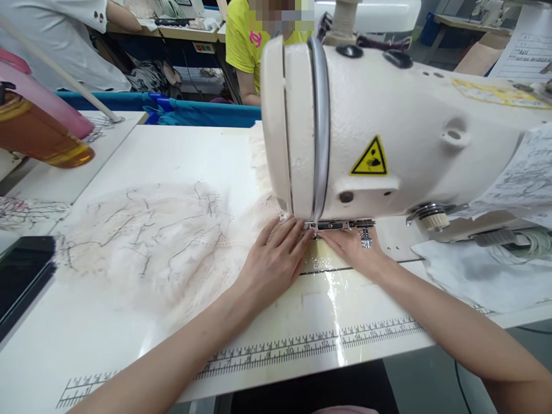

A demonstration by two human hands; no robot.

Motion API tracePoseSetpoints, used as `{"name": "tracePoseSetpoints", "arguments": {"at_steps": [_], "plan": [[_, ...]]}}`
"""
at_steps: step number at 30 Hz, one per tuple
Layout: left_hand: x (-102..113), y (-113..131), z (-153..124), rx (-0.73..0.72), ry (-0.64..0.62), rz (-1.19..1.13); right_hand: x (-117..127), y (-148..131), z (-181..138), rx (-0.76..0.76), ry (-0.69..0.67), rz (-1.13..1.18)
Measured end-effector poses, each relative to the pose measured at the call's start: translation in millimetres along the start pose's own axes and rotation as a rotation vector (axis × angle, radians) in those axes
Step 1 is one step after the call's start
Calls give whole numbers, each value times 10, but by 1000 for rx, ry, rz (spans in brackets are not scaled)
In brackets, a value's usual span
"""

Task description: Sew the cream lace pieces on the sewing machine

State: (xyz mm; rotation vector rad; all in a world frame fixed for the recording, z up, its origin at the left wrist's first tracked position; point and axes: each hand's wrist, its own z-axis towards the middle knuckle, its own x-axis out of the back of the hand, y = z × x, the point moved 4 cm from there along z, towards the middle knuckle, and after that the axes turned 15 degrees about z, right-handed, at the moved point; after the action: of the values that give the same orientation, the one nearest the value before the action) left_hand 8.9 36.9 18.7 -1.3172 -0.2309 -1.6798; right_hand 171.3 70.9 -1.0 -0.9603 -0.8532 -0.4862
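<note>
Pale pink sheer fabric [172, 247] lies bunched across the white table, left of the sewing machine [409, 126], with loose dark threads on it. My left hand [276, 253] rests flat on the fabric's right end, fingers stretched towards the presser foot [316, 229]. From the other side, my right hand [356, 247] reaches beneath the machine head, its fingers extended leftward to the foot. Part of that hand is hidden behind a metal guide attachment [366, 237]. Whatever fabric lies under the right fingertips is too small to make out.
A printed ruler [302, 345] runs along the table's front edge. At left are a dark phone [26, 282], an amber bottle [43, 129] and a pink bottle [56, 98]. White cloth [470, 276] lies right. A person in a yellow shirt [240, 43] sits beyond the machine.
</note>
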Motion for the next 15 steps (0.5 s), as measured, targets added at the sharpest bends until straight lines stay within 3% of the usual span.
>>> {"name": "tracePoseSetpoints", "arguments": {"at_steps": [4, 8, 15], "plan": [[27, 52, -13, -98, 66, 33, 75, -125, -65, 147, -48, -169], [-2, 19, -20, -42, 57, 8, 99, -212, -113, 234, 58, -171], [-28, -30, -1, 16, -26, -44, 59, -209, -93, 189, 20, -107]]}}
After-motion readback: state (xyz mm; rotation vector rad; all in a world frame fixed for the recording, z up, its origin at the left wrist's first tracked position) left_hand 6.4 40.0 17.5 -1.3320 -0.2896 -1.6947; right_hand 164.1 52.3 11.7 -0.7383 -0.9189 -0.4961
